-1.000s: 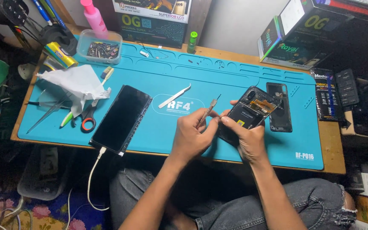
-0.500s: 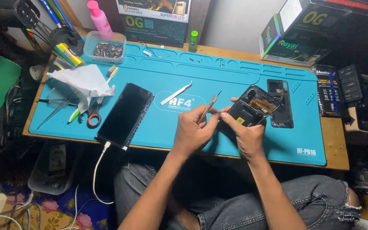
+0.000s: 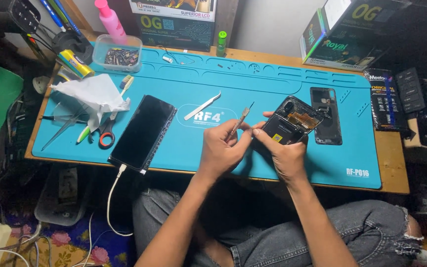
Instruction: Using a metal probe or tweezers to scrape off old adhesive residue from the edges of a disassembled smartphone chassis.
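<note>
My left hand (image 3: 221,148) is closed on a thin metal pry tool (image 3: 240,117), which points up and to the right. Its fingertips meet those of my right hand (image 3: 282,154). My right hand grips an opened black phone body (image 3: 292,122) by its near left edge and tilts it above the blue work mat (image 3: 273,84). The phone's insides show, with an orange flex strip near the top. The phone's black back cover (image 3: 326,116) lies flat on the mat just to the right of the phone.
A second black phone (image 3: 143,131) lies face up left of centre, with a white cable (image 3: 112,198) hanging off the desk. Tweezers (image 3: 202,106), orange-handled scissors (image 3: 106,133), crumpled tissue (image 3: 92,94) and a clear parts tub (image 3: 117,52) share the mat. Boxes (image 3: 342,34) stand behind.
The view has shifted slightly. My hands stay together at the phone's left edge, the tool still gripped and the phone still held off the mat.
</note>
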